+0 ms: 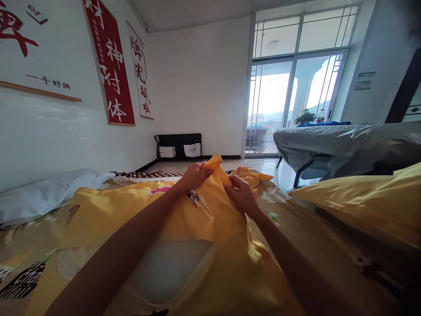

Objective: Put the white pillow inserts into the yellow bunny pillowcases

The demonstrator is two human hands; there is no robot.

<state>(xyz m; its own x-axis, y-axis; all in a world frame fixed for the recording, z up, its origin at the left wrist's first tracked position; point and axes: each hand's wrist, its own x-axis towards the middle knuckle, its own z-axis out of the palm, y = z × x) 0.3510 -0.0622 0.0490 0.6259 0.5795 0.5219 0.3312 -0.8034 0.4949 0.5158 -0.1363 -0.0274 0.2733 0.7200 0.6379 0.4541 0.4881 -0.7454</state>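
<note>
A large yellow bedding cloth (pixel 226 232) with cartoon prints is spread over the bed in front of me. My left hand (pixel 194 176) is closed on its raised corner, where a folded strip stands up above the fingers. Lower on the same raised part, my right hand (pixel 242 193) grips the edge to the right. Between both hands the cloth is pulled up into a peak. A pale grey-white printed patch (pixel 174 267) shows on the cloth below my forearms. Part of the fabric is hidden under my left arm.
Bunched yellow cloth (pixel 251 177) lies beyond my right hand. A white pillow-like bundle (pixel 49 193) is at the left, and more yellow fabric (pixel 362 197) at the right. A plastic-covered table (pixel 329 140) stands near the glass door; a black low rack (pixel 179 146) is by the wall.
</note>
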